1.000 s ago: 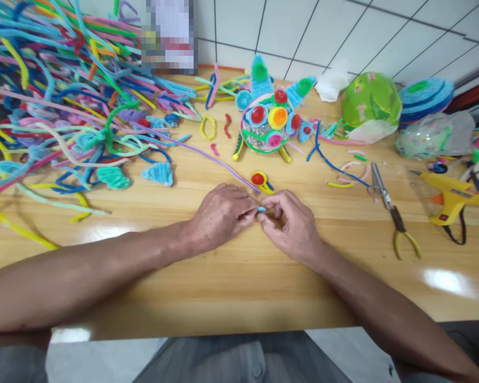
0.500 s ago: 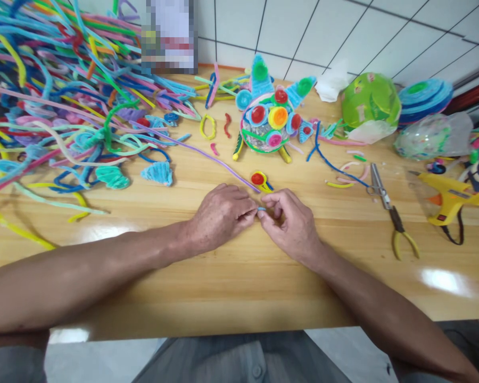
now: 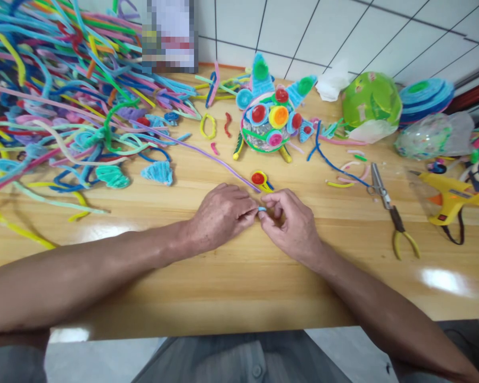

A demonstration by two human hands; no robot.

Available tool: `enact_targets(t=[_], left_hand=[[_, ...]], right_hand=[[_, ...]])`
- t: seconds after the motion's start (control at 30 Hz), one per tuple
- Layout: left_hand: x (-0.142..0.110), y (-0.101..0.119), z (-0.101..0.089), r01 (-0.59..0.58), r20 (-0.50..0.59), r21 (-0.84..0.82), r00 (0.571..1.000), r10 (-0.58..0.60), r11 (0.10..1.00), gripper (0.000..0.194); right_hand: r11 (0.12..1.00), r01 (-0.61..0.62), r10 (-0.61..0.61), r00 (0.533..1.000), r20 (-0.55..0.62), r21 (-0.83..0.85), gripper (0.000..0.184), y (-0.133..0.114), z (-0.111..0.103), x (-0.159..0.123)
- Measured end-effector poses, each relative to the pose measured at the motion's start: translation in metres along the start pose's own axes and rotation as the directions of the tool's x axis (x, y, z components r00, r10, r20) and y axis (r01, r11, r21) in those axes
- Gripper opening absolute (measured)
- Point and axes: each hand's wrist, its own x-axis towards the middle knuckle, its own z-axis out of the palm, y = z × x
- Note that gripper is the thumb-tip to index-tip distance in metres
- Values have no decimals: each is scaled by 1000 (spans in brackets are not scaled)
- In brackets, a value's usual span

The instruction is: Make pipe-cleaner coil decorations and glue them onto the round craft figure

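Between my fingertips is a short light-blue pipe cleaner piece (image 3: 262, 209), mostly covered by the fingers. My left hand (image 3: 220, 217) pinches its left end, and my right hand (image 3: 293, 224) closes thumb and finger at its right end. Just beyond the hands lies a small yellow and blue coil with a red centre (image 3: 257, 177). A long purple pipe cleaner (image 3: 223, 163) runs from the pile toward my fingers. Farther back stands a fuzzy figure (image 3: 268, 119) with blue ears, round red and yellow discs and a green edging.
A heap of coloured pipe cleaners (image 3: 64, 96) fills the left. Blue (image 3: 158, 173) and green (image 3: 112, 176) wound pieces lie near it. On the right are scissors (image 3: 379, 183), yellow-handled pliers (image 3: 399, 231) and a yellow glue gun (image 3: 449, 197). A green ball-like object (image 3: 371, 101) stands by the tiled wall.
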Motion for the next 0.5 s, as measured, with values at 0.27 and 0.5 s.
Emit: enact_targets(t=[0.27, 0.5], left_hand=[[0, -1, -1, -8, 2, 2, 1000, 8, 1000, 25], [0, -1, 0, -22, -4, 17, 1000, 22, 1000, 27]], right_hand=[[1000, -3, 3, 1000, 16, -14, 23, 1, 1, 0], [1000, 13, -13, 1000, 20, -15, 20, 1, 0, 1]])
